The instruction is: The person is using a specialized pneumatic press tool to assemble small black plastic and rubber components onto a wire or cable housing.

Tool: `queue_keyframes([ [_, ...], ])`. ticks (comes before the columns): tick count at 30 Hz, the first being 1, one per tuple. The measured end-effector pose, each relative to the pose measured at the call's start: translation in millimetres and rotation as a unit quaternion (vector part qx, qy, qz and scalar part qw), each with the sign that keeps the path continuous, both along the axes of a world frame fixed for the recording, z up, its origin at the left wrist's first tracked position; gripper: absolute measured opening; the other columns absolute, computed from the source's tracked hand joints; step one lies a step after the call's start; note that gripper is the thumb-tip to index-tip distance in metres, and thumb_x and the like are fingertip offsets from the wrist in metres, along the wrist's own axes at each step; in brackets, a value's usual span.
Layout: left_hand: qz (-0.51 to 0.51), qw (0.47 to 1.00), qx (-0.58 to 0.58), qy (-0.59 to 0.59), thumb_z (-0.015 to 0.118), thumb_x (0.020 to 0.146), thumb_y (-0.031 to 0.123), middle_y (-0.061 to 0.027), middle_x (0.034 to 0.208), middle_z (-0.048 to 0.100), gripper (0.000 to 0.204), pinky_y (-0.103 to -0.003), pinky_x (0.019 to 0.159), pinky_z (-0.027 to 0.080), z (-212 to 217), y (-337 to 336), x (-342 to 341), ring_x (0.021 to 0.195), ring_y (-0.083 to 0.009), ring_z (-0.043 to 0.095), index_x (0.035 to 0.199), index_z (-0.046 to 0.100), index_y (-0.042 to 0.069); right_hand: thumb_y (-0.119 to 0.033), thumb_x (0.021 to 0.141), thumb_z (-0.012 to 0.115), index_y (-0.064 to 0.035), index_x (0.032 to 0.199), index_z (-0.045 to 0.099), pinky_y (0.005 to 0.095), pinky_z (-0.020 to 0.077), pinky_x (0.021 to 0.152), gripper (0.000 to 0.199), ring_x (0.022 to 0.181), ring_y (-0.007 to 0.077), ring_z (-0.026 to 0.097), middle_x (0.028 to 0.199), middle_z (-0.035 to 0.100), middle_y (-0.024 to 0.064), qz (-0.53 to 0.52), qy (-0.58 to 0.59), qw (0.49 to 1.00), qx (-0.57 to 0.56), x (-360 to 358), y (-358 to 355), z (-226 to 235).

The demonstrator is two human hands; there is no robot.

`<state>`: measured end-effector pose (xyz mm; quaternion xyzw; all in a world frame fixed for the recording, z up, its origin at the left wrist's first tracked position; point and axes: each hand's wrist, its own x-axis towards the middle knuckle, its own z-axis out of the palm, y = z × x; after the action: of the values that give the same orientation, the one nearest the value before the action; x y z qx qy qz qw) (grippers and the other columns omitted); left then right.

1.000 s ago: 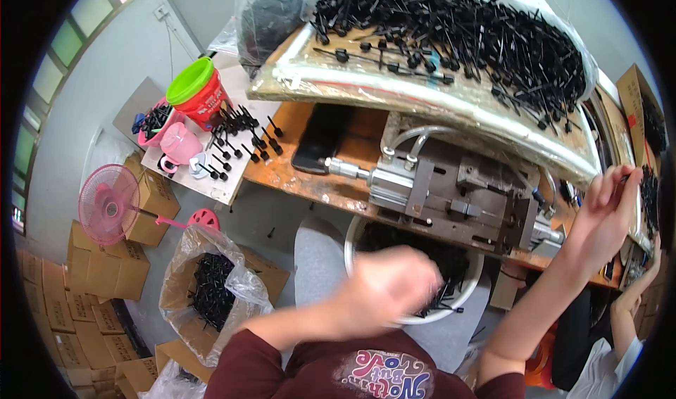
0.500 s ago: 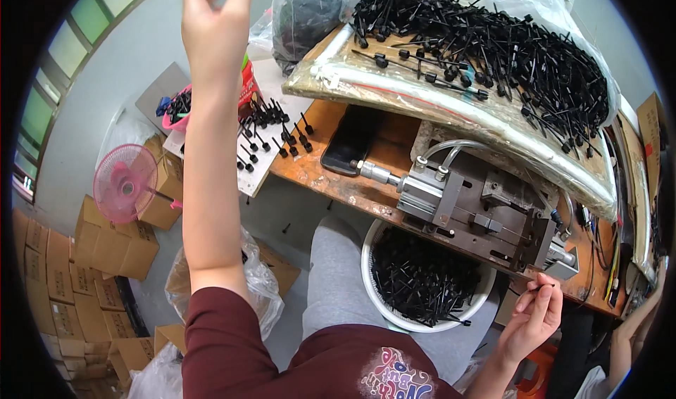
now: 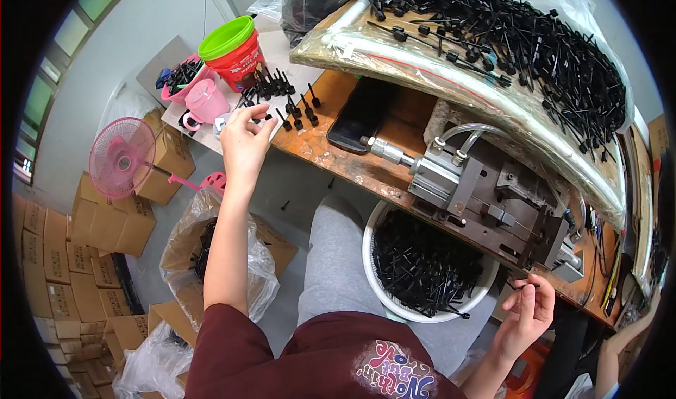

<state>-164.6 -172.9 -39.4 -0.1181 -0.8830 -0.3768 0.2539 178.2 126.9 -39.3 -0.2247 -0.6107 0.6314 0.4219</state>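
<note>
My left hand point(image 3: 246, 142) reaches to the white board at the left end of the table. Its thumb and fingers curl together beside several black knob-headed pins point(image 3: 278, 82) standing upright there; what is between the fingertips is hard to make out. My right hand point(image 3: 524, 314) is at the table's front edge, below the right end of a metal clamping fixture point(image 3: 486, 205) with a pneumatic cylinder point(image 3: 440, 177). A small dark piece, partly hidden, is pinched in its fingertips. Between my legs, a white basket point(image 3: 367, 258) holds many black pins point(image 3: 422, 265).
A plastic-covered raised board point(image 3: 422, 72) bears a heap of black pins point(image 3: 507, 40). A black phone point(image 3: 359, 114) lies left of the fixture. A red bucket point(image 3: 236, 65), pink mug point(image 3: 208, 100) and pink fan point(image 3: 123, 158) are at left. Another person's arm point(image 3: 620, 343) shows at lower right.
My left hand has come down from the top edge to the standing pins, uncovering the bucket and mug. My right hand has shifted slightly left at the table edge.
</note>
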Motion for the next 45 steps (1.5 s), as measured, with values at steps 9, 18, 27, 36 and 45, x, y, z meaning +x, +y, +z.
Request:
queue_keyframes([
  [9,-0.031,0.997,0.052,0.052,0.073,0.084,0.016,-0.0015,0.084,0.064,0.018,-0.022,0.064,0.043,-38,-8,-28,0.065,-0.0065,0.049,0.095,0.073,0.002,-0.005,0.092,0.058,0.0037,0.106,0.058,0.0180,0.0413,0.049,0.016,0.053,0.0093,0.052,0.087,0.064,0.0146,0.006,-0.005,1.000,-0.024,-1,-6,-2],
  [18,-0.375,0.856,0.314,-0.169,0.054,0.097,0.009,-0.0023,0.084,0.058,0.021,-0.021,0.062,0.044,20,76,122,0.073,-0.0077,0.053,0.115,0.058,-0.002,0.000,0.090,0.060,0.0048,0.106,0.058,0.0238,0.0496,0.055,0.017,0.058,0.0168,0.063,0.083,0.068,0.0183,0.055,-0.019,0.993,-0.103,-20,-12,4],
  [27,-0.578,0.712,0.193,-0.349,0.058,0.086,-0.009,-0.0153,0.118,0.056,0.052,-0.030,0.079,0.055,14,135,192,0.106,-0.0219,0.061,0.136,0.045,-0.004,-0.019,0.100,0.049,0.0014,0.096,0.054,0.0222,0.0472,0.045,0.021,0.049,0.0146,0.060,0.079,0.067,0.0190,0.146,-0.045,0.970,-0.187,-38,-9,7],
  [36,-0.544,0.836,0.073,-0.009,0.078,0.068,-0.004,-0.0144,0.100,0.068,0.032,-0.029,0.067,0.055,10,145,202,0.081,-0.0219,0.067,0.100,0.070,-0.003,-0.017,0.101,0.046,0.0009,0.098,0.051,0.0236,0.0508,0.047,0.019,0.054,0.0177,0.065,0.081,0.067,0.0195,0.235,0.032,0.941,-0.243,-37,-2,-2],
  [45,-0.544,0.835,0.078,-0.010,0.069,0.070,-0.012,-0.0192,0.108,0.065,0.032,-0.031,0.068,0.055,6,167,207,0.085,-0.0269,0.067,0.102,0.067,-0.010,-0.019,0.102,0.045,-0.0002,0.102,0.049,0.0286,0.0565,0.053,0.019,0.058,0.0209,0.066,0.086,0.067,0.0222,0.155,0.081,0.952,-0.252,-37,1,-5],
])
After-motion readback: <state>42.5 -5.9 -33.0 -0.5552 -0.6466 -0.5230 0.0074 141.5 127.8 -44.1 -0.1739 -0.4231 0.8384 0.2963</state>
